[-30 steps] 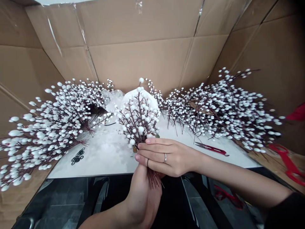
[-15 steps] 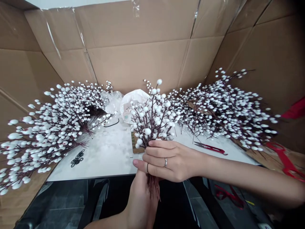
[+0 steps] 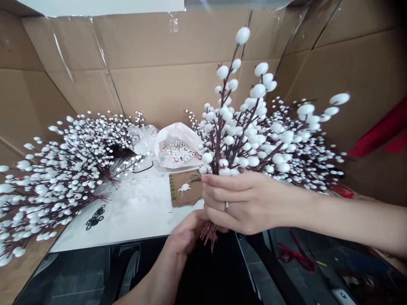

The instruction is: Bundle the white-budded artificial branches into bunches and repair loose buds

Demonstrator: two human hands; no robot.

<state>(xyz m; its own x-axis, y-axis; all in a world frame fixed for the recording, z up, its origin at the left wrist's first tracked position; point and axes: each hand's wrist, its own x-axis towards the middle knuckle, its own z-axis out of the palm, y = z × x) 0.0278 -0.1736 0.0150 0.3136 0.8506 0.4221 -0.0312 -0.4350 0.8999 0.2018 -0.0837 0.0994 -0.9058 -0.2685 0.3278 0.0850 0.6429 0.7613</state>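
Note:
A bunch of artificial white berry stems (image 3: 251,123) stands upright in front of me, its berries spreading up and to the right. My right hand (image 3: 241,201) is closed around the dark red stems, just under the berries, with a ring on one finger. Lower down, my left hand (image 3: 189,231) is at the stem ends, slightly blurred; its fingers pass behind the stems and are partly hidden. The cut stem ends stick out below both hands, over the table's front edge.
Piles of white berry stems (image 3: 76,169) lie at left and behind the bunch at right. Small black rings (image 3: 95,218) sit on the white table (image 3: 136,212). A white bag of loose berries (image 3: 178,148) is behind a cardboard piece (image 3: 187,195). Cardboard walls (image 3: 159,84) enclose the back. Red ribbon (image 3: 299,256) hangs lower right.
The bunch has come up and closer, to the right, with my right hand around it. My left hand has shifted up along the stem ends. The bag and cardboard piece are less covered.

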